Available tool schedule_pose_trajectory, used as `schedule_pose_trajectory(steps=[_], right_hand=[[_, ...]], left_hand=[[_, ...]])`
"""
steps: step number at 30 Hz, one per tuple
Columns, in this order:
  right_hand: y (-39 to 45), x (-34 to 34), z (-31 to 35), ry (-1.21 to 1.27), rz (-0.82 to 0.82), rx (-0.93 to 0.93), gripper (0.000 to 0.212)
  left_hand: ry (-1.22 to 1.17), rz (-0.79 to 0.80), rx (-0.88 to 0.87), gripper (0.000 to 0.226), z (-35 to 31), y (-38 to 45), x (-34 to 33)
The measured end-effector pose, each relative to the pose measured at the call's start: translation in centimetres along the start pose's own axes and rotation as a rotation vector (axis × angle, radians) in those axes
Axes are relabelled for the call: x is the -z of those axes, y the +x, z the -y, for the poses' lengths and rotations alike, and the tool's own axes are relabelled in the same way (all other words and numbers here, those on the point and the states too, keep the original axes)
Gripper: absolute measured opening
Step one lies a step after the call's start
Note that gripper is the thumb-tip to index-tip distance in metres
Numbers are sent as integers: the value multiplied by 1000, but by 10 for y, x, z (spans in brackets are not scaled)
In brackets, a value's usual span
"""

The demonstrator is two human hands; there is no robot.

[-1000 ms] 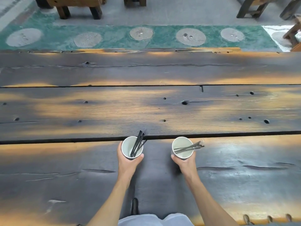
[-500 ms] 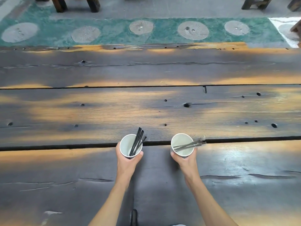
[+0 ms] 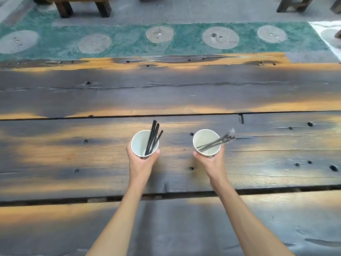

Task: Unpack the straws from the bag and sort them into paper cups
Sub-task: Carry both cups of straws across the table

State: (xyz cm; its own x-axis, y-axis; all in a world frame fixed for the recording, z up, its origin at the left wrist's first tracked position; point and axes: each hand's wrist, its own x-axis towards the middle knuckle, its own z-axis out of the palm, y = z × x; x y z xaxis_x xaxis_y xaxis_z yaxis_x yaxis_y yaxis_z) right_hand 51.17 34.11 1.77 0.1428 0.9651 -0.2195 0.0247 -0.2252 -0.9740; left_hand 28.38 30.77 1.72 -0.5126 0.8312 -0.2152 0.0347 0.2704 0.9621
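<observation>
**Two cups held out, straws already sorted**

My left hand (image 3: 141,164) is wrapped around the near side of a white paper cup (image 3: 144,143), thumb on the inner side, fingers curled round the outer wall. Bare black straws (image 3: 152,137) stand in it, their long axis running away from my palm and leaning a little to the right, tips clear above the far rim. My right hand (image 3: 212,163) grips the second paper cup (image 3: 206,142) the same way from below and behind. Its wrapped straws (image 3: 215,142) lie low across the mouth, pointing right and slightly away, their clear wrapper ends poking past the right rim.

Both cups sit just beyond my fingers, side by side but apart, over the middle plank of the dark wooden table (image 3: 73,154). I judge setting them down is what remains, each straight under its own hand.

I cannot tell whether the cup bases touch the wood; my hands hide them. No bag is in sight. The wrapped straws blur together, so I can't count them.
</observation>
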Motion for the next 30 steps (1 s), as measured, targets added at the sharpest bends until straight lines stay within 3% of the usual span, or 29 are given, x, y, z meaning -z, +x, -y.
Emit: schedule_pose_trajectory(steps=[7, 16, 25, 30], right_hand=[[104, -29, 19, 11, 11, 36, 77], [209, -58, 25, 41, 35, 16, 77], [249, -65, -2, 3, 15, 40, 73], [256, -65, -8, -20, 19, 48, 65]], left_hand=[[-44, 35, -78, 85, -17, 101, -38], [-104, 65, -113, 79, -24, 204, -87], [-115, 69, -72, 74, 3, 241, -105], [-109, 92, -68, 85, 10, 242, -105]])
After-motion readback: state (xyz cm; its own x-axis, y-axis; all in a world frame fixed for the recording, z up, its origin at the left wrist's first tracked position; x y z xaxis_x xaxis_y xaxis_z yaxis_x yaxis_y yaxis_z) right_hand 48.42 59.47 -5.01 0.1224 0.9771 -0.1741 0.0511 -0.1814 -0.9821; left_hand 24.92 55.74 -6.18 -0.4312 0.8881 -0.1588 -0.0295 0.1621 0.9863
